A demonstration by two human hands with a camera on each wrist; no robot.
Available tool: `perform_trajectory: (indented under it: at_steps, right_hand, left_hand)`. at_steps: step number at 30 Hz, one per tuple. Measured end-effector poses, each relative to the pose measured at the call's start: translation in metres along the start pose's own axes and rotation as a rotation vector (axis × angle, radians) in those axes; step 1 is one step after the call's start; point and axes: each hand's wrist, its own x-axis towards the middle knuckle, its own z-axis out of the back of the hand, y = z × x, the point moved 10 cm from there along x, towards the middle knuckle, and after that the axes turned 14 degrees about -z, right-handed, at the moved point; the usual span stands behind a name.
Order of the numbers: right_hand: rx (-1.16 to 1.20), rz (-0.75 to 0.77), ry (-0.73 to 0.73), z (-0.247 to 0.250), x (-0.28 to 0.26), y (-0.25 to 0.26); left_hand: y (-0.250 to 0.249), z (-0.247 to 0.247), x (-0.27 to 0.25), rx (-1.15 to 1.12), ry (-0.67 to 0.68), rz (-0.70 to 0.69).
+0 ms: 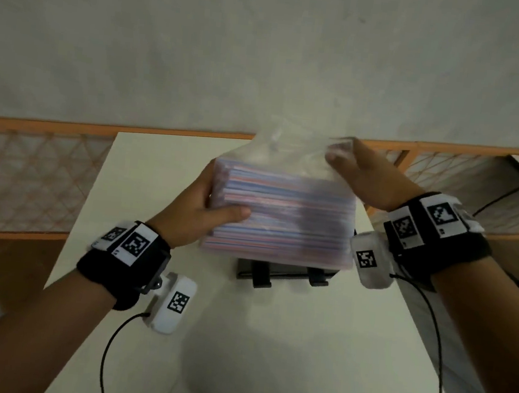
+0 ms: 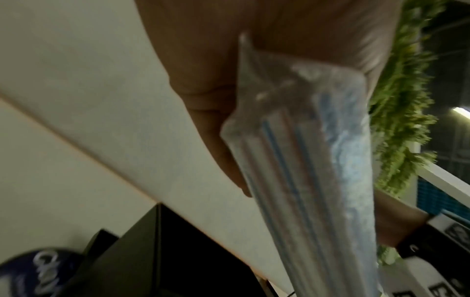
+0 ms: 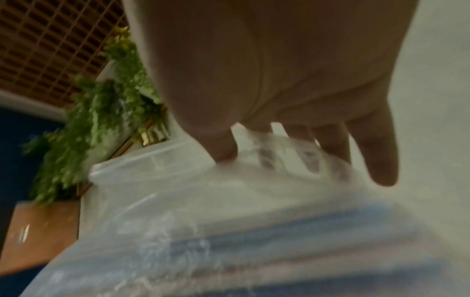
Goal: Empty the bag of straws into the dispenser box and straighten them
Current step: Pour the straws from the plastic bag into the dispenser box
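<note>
A clear plastic bag [image 1: 282, 211] packed with red-and-blue striped straws hangs in the air above the table. My left hand [image 1: 209, 204] grips its left end, thumb on the front face; the left wrist view shows that bag [image 2: 300, 160] end-on against the palm. My right hand [image 1: 348, 164] pinches the loose top of the bag at its upper right; in the right wrist view the fingers [image 3: 330, 144] hold crumpled plastic of the bag [image 3: 229, 231]. The black dispenser box [image 1: 285, 274] stands on the table directly under the bag, mostly hidden by it.
The white table [image 1: 268, 341] runs from the wall toward me. Orange-framed lattice panels [image 1: 23, 171] flank it on both sides. Black cables from the wrist cameras hang over the table's near part. Green foliage [image 2: 401, 112] shows in the wrist views.
</note>
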Motion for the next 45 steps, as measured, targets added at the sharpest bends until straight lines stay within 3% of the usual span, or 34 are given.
perform_trajectory:
  at_steps: [5, 9, 12, 16, 19, 22, 26, 29, 33, 36, 38, 42, 45]
  right_hand:
    - [-0.269, 0.064, 0.055, 0.004, -0.018, -0.028]
    - [-0.403, 0.162, 0.311, -0.025, -0.050, -0.038]
    - [-0.505, 0.271, 0.419, -0.057, -0.074, -0.047]
    - [-0.582, 0.353, 0.328, -0.078, -0.064, -0.055]
    - [-0.469, 0.309, 0.238, -0.061, -0.031, -0.051]
    - [-0.302, 0.252, 0.217, -0.032, -0.002, -0.050]
    - [-0.248, 0.217, 0.264, -0.032, 0.027, -0.052]
    - [-0.264, 0.148, 0.315, -0.053, 0.039, -0.061]
    - [-0.051, 0.074, 0.294, -0.050, 0.036, -0.061]
    - [-0.226, 0.111, 0.091, -0.043, 0.033, -0.057]
    - [-0.393, 0.101, 0.032, -0.049, 0.032, -0.062]
    - [-0.207, 0.013, 0.227, -0.078, 0.028, -0.072]
    - [-0.100, -0.007, 0.189, -0.074, 0.031, -0.073]
  left_hand:
    - [0.035, -0.032, -0.012, -0.173, -0.027, 0.294]
    - [0.056, -0.051, -0.026, -0.245, -0.083, 0.510]
    - [0.070, -0.060, -0.039, -0.363, -0.115, 0.688]
    - [0.081, -0.063, -0.044, -0.551, -0.194, 0.805]
    - [0.075, -0.072, -0.034, -0.592, -0.119, 0.846]
    - [0.068, -0.051, -0.015, -0.252, -0.066, 0.815]
    - [0.063, -0.003, 0.011, 0.066, -0.288, 0.603]
    - [0.067, -0.009, 0.019, 0.055, -0.239, 0.515]
    - [0.060, -0.017, 0.028, 0.108, -0.184, 0.417]
    - [0.063, -0.025, 0.030, 0.103, -0.141, 0.431]
    - [0.071, -0.028, 0.028, 0.064, -0.166, 0.484]
    - [0.078, -0.039, 0.025, 0.082, -0.108, 0.492]
    - [0.072, -0.025, 0.032, 0.251, -0.122, 0.379]
